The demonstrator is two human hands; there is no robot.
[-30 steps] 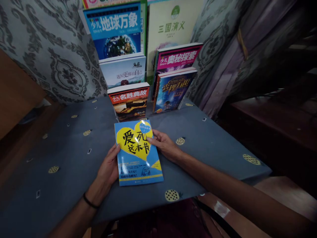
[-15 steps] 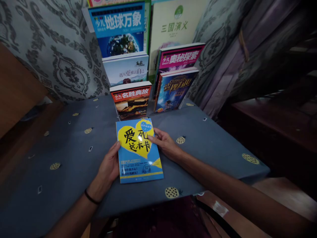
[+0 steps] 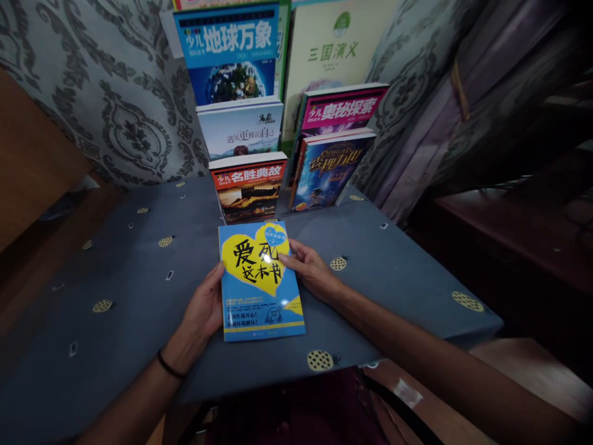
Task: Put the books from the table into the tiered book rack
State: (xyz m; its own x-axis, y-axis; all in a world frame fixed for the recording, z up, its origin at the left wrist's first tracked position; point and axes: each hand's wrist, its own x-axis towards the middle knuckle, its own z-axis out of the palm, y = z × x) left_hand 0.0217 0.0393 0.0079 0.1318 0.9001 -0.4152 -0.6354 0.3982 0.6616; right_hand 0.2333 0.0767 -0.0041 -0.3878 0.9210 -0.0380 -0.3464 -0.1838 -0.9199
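Observation:
Between my two hands is a blue book [image 3: 259, 312] with a yellow heart and black Chinese lettering on its cover, front side up. My left hand [image 3: 206, 303] grips its left edge, the thumb at the rim and the other fingers hidden beneath. On the right edge, my right hand [image 3: 312, 269] is closed around the upper part, its thumb lying on the cover. The book's top edge lies just in front of a red-titled book [image 3: 250, 191] that stands upright. A dark band circles my left wrist.
Several books stand in tiers at the back, among them a blue globe book [image 3: 231, 55], a pale green book [image 3: 340, 52] and a dark blue book [image 3: 331, 173]. A grey-blue cloth with pineapples covers the table [image 3: 134, 266]. Patterned curtains [image 3: 134, 111] hang behind.
The view has shifted slightly, so the standing books appear a little further right. Both hands keep their hold on the blue book, which has barely moved.

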